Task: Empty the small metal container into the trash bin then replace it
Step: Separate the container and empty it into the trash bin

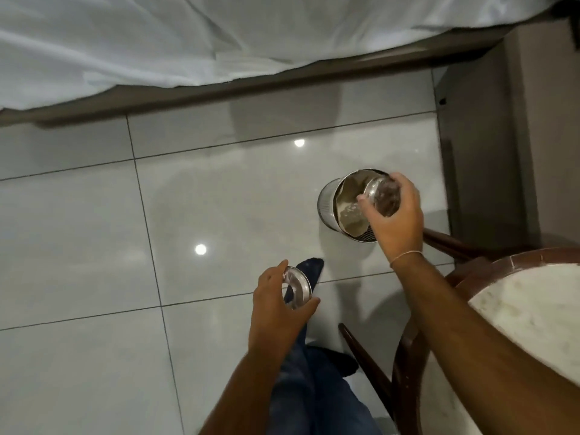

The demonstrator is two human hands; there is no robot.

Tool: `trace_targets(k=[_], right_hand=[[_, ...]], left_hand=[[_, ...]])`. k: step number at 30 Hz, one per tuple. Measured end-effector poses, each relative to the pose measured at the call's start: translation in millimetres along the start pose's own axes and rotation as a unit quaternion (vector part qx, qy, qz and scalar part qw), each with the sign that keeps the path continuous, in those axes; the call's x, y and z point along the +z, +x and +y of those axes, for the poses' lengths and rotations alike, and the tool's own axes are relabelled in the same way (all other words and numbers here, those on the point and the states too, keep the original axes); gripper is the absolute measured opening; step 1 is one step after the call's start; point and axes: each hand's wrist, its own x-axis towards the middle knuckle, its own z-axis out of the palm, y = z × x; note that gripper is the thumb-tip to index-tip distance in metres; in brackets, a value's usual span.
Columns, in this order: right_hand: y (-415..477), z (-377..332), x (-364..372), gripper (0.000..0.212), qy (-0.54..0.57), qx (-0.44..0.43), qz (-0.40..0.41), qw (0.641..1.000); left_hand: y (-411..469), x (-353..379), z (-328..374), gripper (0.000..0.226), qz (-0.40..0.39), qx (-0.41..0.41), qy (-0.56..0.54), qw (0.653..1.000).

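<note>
Holding the small metal container (pixel 383 196) tipped on its side, the right hand (pixel 397 215) wraps its fingers tight around it, right over the open trash bin (pixel 326 204) at three o'clock on the tiled floor (pixel 94 230). At six o'clock, the left hand (pixel 276 312) pinches a round metal lid (pixel 296 287).
</note>
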Motion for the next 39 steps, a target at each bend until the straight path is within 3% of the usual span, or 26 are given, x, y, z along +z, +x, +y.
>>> trace_targets(k=[8,11,13,15,17,21,23,27,29,32,33,37,39], right_hand=[[-5,-4,20,0.091,-0.068,-0.001,0.024,0.997],[1,-11,15,0.087,-0.07,-0.044,0.106,0.991],[7,-17,13,0.089,-0.084,-0.061,0.084,0.991],[4,-14,16,0.097,-0.092,-0.005,0.016,0.996],[0,-15,13,0.098,-0.102,0.013,0.027,0.994],[14,-44,-4,0.091,-0.076,-0.113,0.131,0.982],[12,-45,-2,0.085,-0.09,-0.134,0.168,0.973],[-2,-28,29,0.095,-0.118,0.037,0.008,0.992],[7,-33,30,0.094,-0.112,0.019,0.058,0.992],[21,-50,25,0.082,-0.094,-0.107,0.212,0.967],[20,-47,25,0.076,-0.112,-0.13,0.22,0.96],[-7,-3,26,0.056,-0.179,-0.063,-0.042,0.981],[-3,7,13,0.054,-0.138,-0.07,-0.032,0.987]], left_hand=[[15,-6,-2,0.098,0.003,0.008,0.018,1.0],[17,-7,-5,0.099,0.0,0.003,0.022,1.0],[18,-6,-6,0.098,0.002,0.008,0.022,1.0],[16,-4,-7,0.098,-0.004,0.009,0.033,0.999],[15,-1,-5,0.098,-0.014,0.006,0.032,0.999],[17,3,-5,0.097,-0.008,0.018,0.038,0.999],[19,4,-3,0.098,-0.006,0.017,0.045,0.999],[17,8,4,0.096,-0.004,0.025,0.05,0.998],[17,10,7,0.096,-0.001,0.025,0.046,0.999],[19,12,8,0.097,0.009,0.024,0.046,0.999],[19,12,9,0.097,0.009,0.024,0.048,0.999],[18,10,18,0.097,0.005,0.008,0.027,1.0],[20,10,27,0.096,0.009,0.009,0.015,1.0]])
